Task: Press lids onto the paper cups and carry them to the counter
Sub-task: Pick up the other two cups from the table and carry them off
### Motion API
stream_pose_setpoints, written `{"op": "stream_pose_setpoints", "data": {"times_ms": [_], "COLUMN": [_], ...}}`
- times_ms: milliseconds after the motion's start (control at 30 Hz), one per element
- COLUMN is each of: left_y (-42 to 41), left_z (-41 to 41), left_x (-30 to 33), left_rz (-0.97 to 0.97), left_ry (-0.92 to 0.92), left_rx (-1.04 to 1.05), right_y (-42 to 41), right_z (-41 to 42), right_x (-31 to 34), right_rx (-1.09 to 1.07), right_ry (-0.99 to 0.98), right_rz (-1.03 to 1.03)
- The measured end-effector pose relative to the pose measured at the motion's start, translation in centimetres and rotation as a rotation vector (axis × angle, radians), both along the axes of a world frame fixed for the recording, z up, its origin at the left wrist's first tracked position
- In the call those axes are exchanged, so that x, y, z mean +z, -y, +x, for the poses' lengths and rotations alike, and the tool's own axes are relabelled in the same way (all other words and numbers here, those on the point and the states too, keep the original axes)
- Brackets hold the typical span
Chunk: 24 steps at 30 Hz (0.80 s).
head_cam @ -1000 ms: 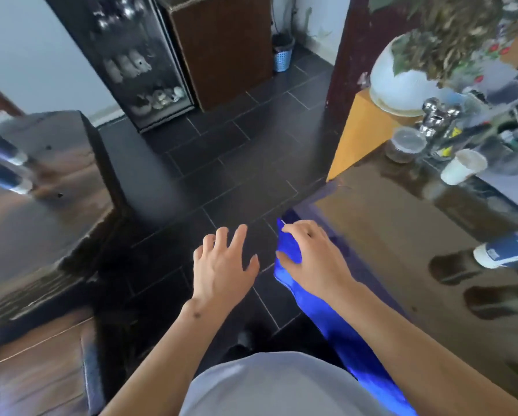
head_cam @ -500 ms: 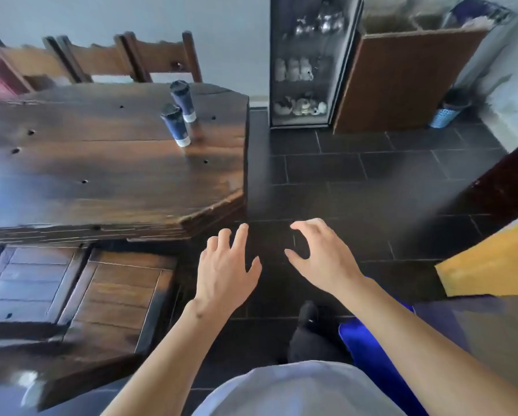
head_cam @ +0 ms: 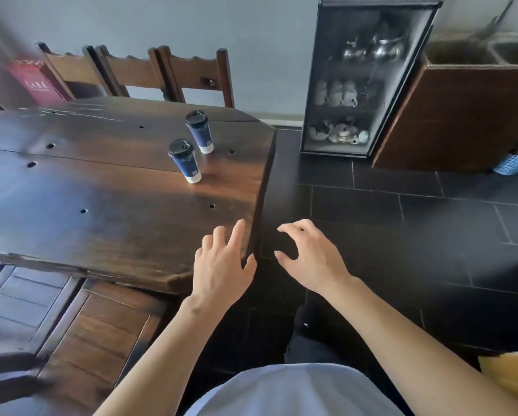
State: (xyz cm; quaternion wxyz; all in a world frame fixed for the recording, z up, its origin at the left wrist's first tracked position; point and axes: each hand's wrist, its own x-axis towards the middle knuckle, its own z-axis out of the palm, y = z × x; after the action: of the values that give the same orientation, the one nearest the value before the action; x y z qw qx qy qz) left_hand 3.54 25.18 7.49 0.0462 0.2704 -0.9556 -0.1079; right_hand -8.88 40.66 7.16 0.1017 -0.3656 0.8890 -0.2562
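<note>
We record two paper cups standing upright on the wooden table, both dark blue with white bases and both capped with black lids. The near cup sits just in front of and to the left of the far cup; the two are close together but not touching, toward the table's right side.

Our left hand is held out over the table's near right corner, fingers spread and nearly straight, palm down, holding nothing. We cannot tell whether it touches the wood. Our right hand hangs over the dark tiled floor, beside the table edge, fingers loosely curled with thumb and forefinger apart, also holding nothing. Both hands are well apart from the cups.

Three wooden chairs stand at the table's far side, against the wall. A glass-fronted cabinet holding teaware stands on the floor to the right of the table, with a brown unit beside it and a blue basket at that unit's foot. A red box shows at the far left.
</note>
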Motion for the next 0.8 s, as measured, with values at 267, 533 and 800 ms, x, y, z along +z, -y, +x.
{"op": "stream_pose_setpoints", "data": {"times_ms": [267, 533, 800], "left_y": [3.3, 6.7, 14.9], "left_z": [-13.9, -21.9, -30.9], "left_x": [-0.2, -1.2, -2.5], "left_rz": [0.082, 0.095, 0.151], "left_ry": [-0.005, 0.059, 0.032], "left_rx": [0.184, 0.274, 0.370], "right_y": [2.6, 9.7, 19.8], "right_z": [-16.6, -26.4, -36.0], "right_x": [-0.8, -1.6, -0.8], "right_rx": [0.197, 0.309, 0.385], "right_ry": [0.163, 0.185, 0.229], "right_rz": [0.032, 0.045, 0.088]}}
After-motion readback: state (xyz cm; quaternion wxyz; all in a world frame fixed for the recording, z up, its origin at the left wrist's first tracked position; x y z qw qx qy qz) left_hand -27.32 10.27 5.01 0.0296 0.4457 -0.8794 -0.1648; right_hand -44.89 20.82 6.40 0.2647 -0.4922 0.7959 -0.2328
